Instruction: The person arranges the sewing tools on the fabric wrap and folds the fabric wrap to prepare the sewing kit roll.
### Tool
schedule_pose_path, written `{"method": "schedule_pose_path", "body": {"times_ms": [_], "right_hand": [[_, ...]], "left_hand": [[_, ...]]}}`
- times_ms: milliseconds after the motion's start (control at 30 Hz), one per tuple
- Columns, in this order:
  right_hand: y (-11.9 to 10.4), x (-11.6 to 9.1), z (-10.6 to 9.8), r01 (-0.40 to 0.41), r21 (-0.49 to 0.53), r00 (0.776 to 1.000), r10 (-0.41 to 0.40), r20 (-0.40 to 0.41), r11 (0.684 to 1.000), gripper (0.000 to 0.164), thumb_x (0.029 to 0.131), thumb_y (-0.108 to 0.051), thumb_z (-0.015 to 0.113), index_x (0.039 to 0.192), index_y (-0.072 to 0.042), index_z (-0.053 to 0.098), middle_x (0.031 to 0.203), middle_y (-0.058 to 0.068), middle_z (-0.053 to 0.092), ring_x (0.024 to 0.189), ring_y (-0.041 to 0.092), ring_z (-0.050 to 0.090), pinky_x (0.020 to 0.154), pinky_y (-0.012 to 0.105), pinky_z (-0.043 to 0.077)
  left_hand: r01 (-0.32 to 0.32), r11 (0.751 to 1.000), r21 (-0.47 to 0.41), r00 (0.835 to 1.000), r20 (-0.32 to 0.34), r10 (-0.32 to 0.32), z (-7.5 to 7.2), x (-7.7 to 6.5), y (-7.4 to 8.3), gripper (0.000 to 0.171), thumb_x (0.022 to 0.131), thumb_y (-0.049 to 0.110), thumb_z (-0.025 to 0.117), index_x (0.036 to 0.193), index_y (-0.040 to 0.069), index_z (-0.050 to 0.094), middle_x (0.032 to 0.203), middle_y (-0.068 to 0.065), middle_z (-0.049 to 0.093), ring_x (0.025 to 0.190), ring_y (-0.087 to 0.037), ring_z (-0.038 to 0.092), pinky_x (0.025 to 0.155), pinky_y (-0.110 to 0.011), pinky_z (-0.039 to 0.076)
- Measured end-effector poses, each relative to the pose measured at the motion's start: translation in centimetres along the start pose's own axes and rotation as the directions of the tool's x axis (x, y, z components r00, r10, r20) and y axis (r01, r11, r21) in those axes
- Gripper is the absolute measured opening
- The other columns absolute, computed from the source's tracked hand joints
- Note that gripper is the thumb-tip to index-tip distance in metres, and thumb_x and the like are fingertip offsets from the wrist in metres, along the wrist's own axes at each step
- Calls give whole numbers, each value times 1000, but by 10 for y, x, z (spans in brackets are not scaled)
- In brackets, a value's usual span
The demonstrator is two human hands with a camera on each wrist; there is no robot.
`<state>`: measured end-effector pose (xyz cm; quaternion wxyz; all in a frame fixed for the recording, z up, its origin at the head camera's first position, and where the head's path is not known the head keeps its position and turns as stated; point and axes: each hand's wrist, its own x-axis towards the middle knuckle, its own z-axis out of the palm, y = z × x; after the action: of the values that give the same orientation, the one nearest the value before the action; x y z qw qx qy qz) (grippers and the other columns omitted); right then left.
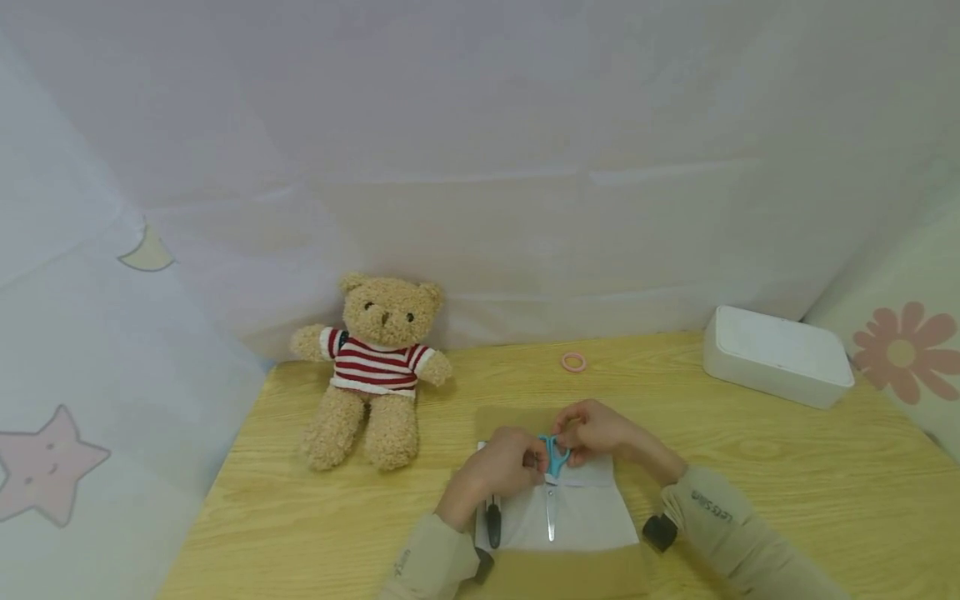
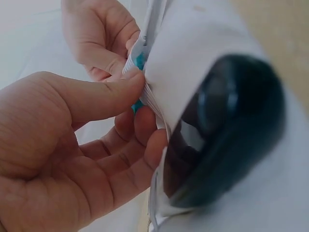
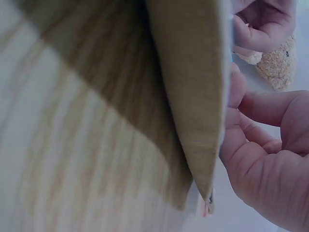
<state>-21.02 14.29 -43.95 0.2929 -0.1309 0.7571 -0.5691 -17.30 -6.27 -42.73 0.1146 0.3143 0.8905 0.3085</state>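
Observation:
A pair of scissors (image 1: 552, 458) with light blue handles lies on the white lining of an opened tan case (image 1: 592, 521), blades toward me. My left hand (image 1: 506, 462) comes from the left; in the left wrist view its thumb and fingers pinch a white ribbed strap (image 2: 152, 99), with blue handle showing beside it. My right hand (image 1: 596, 429) holds the scissors' handle from the right with thumb and fingertips, partly hidden in the right wrist view. A black-handled tool (image 1: 493, 523) sits at the case's left side, below my left hand.
A teddy bear (image 1: 375, 367) in a striped sweater sits at the back left. Behind the case lies a pink ring (image 1: 573, 362). At the back right stands a white box (image 1: 780, 354). The wooden table (image 1: 750, 467) meets a pale cloth backdrop.

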Motion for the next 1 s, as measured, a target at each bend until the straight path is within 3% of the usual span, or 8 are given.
{"method": "schedule_pose_path", "body": {"times_ms": [367,500,633,833,1000], "right_hand": [[1,0,6,27,-40,1000,-27,13,999,13,89,2,61,100,9,62,77,13,67,58,12,63,58,26,55],[1,0,5,49,-11,998,-49,34,999,14,88,3,61,100,11,61,80,15,68,62,14,64,61,29,56],[1,-1,3,47,26,997,-48,56,999,14,88,4,62,99,12,60,80,16,68,63,16,65,62,30,56],[5,0,4,93,-5,993,-93,69,996,13,88,3,64,97,12,60,82,17,69,62,15,66,62,31,56],[5,0,8,126,-35,992,-125,34,991,14,86,4,66,97,12,63,84,19,69,64,18,67,61,33,56]], "left_hand": [[4,1000,5,1000,1,-4,3,2,0,16,82,3,71,73,14,63,63,9,48,59,-2,40,54,-17,37],[10,1000,-3,1000,0,-10,4,2,-1,17,82,2,71,73,13,61,64,8,47,59,-3,40,54,-17,36],[37,999,-13,999,-3,-37,5,2,-1,18,81,1,70,71,12,61,65,8,48,60,-4,41,54,-18,36],[86,996,-36,996,-5,-86,7,0,0,16,79,-1,69,69,9,61,69,7,51,61,-4,43,54,-18,40],[93,995,-36,996,-9,-94,7,0,1,17,77,-3,69,71,11,61,67,6,50,60,-5,42,52,-19,37]]}}
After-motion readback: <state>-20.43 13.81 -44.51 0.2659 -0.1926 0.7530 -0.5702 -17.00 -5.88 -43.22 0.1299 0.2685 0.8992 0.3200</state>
